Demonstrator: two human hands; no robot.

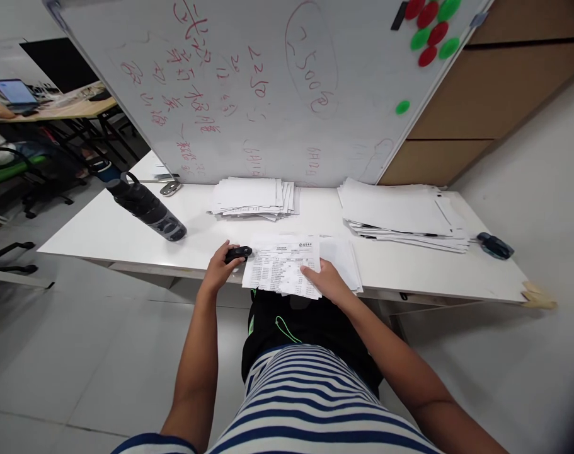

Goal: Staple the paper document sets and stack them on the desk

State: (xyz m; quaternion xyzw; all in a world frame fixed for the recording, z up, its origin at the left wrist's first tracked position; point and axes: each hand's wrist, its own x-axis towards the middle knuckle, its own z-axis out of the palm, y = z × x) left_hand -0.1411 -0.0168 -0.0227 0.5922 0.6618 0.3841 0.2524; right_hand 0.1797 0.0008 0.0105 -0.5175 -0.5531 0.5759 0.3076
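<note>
Red handwriting marks the whiteboard (268, 135) standing behind the white counter (409, 271), well beyond both grips, with red and green magnets (428, 31) high on its right. Through the head view I have my left grip (223, 261) curled around a small black stapler-like tool (238, 254), its end at the left edge of the printed sheets (281, 265); I cannot tell whether it bites the paper. My right grip (331, 280) pinches those sheets at their right edge, thumb on top, over the counter's front edge. Just beyond my right grip, plain paper (342, 257) shows from under the print. Farther out I see one paper stack (249, 197) straight ahead of my left grip, a wider pile (395, 211) ahead and right of my right grip, and a dark bottle (149, 211) left of my left grip.
</note>
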